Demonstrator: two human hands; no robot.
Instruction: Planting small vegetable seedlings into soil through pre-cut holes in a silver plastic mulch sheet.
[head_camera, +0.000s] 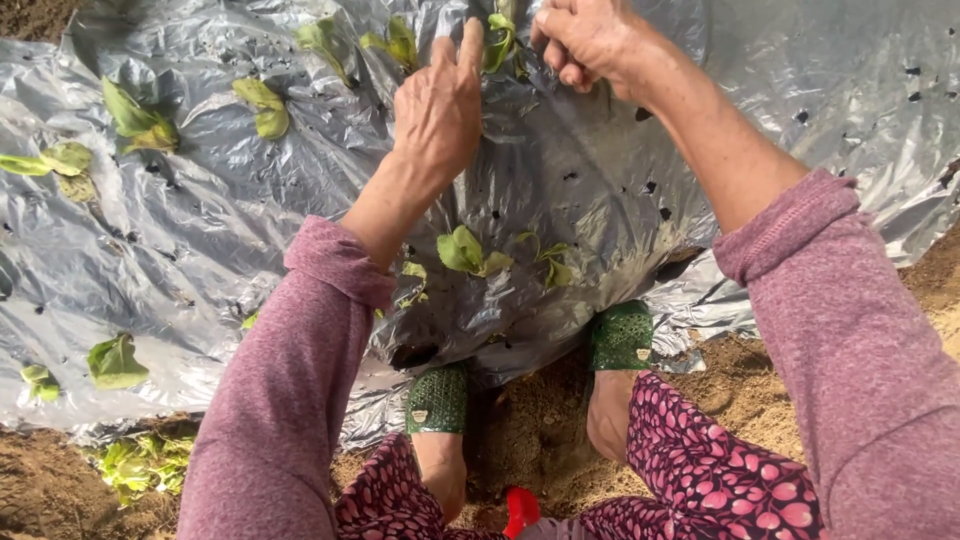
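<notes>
My left hand (440, 105) reaches forward over the silver plastic mulch sheet (200, 230), fingers stretched toward a green seedling (498, 38) at the top of the view. My right hand (585, 40) is curled beside that same seedling, fingertips pinched near its base; whether it grips the plant or the plastic is unclear. Another small seedling (465, 252) pokes through a hole in the sheet between my forearms. Both arms wear mauve knit sleeves.
More seedlings stand in holes across the sheet, such as a seedling at left (135, 118) and a low seedling (115, 362). A bunch of loose seedlings (140, 462) lies on the soil. My feet in green sandals (438, 398) rest on sandy brown earth (540, 430).
</notes>
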